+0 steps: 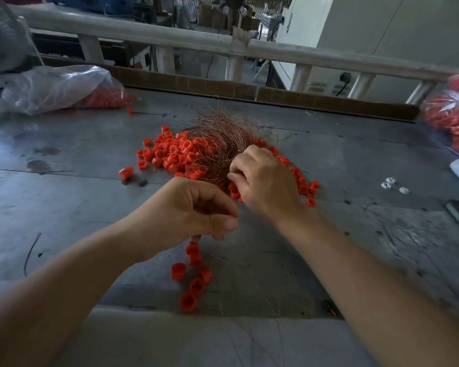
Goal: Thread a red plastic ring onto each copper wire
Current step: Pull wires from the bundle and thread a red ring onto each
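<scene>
Grey metal table (64, 207) is carrying a heap of red rings (170, 154), and a bundle of copper wires (220, 136) is lying on it. On the bundle, the right hand (262, 181) is pinching wires with curled fingers. Nearer, the left hand (196, 207), fingers curled against the thumb, is holding a string of rings (194, 260) that is hanging below it.

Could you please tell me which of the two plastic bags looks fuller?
The bag at the right edge: it bulges with red rings, while the left bag lies mostly slack, with rings only in one corner.
</scene>
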A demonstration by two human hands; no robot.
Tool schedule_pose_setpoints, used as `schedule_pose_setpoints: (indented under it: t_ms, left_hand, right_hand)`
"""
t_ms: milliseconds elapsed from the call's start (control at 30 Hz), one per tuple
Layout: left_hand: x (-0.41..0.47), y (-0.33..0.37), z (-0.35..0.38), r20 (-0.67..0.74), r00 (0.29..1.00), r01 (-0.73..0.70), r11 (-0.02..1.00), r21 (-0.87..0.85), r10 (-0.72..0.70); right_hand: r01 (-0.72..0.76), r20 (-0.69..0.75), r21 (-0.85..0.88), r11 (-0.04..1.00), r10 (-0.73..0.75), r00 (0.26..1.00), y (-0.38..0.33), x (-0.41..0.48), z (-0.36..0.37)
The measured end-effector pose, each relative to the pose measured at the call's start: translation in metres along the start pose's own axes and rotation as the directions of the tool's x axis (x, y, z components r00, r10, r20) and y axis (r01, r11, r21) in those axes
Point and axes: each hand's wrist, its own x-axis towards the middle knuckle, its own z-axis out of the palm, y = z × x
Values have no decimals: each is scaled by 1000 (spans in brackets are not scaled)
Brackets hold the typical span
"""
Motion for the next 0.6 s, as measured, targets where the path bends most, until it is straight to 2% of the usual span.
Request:
schedule_pose_setpoints:
  t_ms: [200, 400, 500, 600]
  left_hand:
    - [0, -1, -1, -2, 1000, -1, 1000, 24, 1]
    - [0, -1, -2, -18, 1000, -2, 999, 32, 3]
    - [1, -2, -1, -32, 999, -21, 999, 33, 22]
    - [2, -3, -2, -47, 998, -30, 999, 25, 32]
  right_hand:
    - [70, -41, 7, 998, -70, 997, 3, 0, 3]
    - [125, -142, 63, 990, -115, 983, 5, -1, -4]
    - [37, -147, 232, 972, -3, 989, 6, -2, -10]
    - [-106, -116, 437, 893, 173, 978, 7, -2, -14]
